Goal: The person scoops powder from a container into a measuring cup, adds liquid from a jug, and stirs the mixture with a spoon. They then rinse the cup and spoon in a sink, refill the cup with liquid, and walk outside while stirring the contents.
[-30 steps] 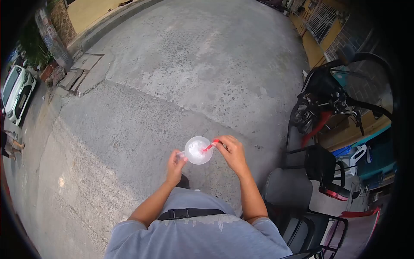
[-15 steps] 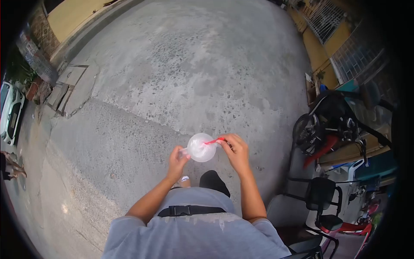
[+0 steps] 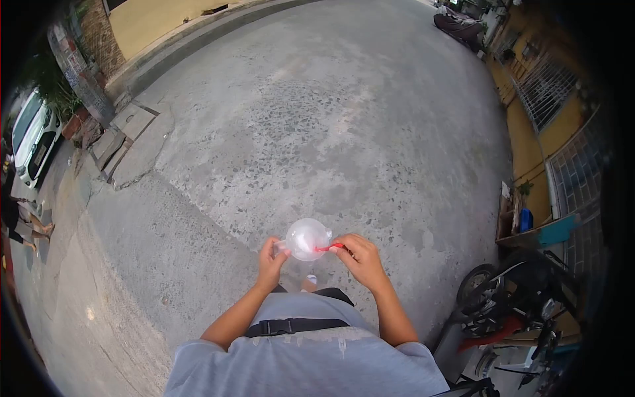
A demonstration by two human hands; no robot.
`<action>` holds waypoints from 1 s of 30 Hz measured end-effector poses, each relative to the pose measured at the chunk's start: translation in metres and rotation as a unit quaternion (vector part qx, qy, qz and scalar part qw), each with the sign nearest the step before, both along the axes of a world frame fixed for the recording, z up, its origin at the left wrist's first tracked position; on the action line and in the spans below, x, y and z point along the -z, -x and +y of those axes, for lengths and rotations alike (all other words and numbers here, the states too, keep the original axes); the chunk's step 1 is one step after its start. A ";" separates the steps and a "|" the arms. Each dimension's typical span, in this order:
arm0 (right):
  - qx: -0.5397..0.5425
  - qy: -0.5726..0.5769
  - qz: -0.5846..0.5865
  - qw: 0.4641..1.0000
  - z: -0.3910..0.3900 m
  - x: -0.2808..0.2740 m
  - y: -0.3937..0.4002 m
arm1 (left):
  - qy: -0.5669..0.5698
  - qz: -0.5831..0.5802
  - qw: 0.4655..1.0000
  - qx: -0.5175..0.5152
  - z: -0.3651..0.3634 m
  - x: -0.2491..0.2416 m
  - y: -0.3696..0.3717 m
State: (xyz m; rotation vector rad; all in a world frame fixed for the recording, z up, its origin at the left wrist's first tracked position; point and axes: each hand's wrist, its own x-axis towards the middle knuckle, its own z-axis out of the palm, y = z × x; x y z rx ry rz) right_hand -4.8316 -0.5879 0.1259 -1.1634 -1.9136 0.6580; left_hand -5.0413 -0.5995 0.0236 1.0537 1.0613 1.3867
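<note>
A translucent round cup (image 3: pixel 306 237) is held in front of my body, over the pavement. My left hand (image 3: pixel 271 263) grips its clear handle on the left side. On the other side, my right hand (image 3: pixel 361 259) pinches a red utensil (image 3: pixel 329 248) between thumb and fingers. The utensil's far end is over or inside the cup, near its lower right part. Something whitish shows within the cup, but I cannot make out what it is.
A motorcycle (image 3: pixel 509 284) stands at the lower right, near a yellow wall (image 3: pixel 527 143) with window grilles. At the left are a white car (image 3: pixel 36 135), a post (image 3: pixel 81 74), broken slabs (image 3: pixel 121 142) and another person's legs (image 3: pixel 30 225).
The view has turned and moved along the street. The cup sits slightly lower in view, and the red utensil has shifted toward its lower right edge. Both hands keep their holds.
</note>
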 end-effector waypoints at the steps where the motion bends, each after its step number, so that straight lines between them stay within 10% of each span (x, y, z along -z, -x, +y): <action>1: -0.012 0.007 0.000 1.000 0.017 -0.004 -0.007 | 0.008 -0.001 1.000 -0.004 0.016 0.002 -0.010; 30: 0.312 0.030 0.010 0.950 0.408 -0.011 -0.296 | 0.011 0.007 0.965 0.261 0.522 -0.005 -0.348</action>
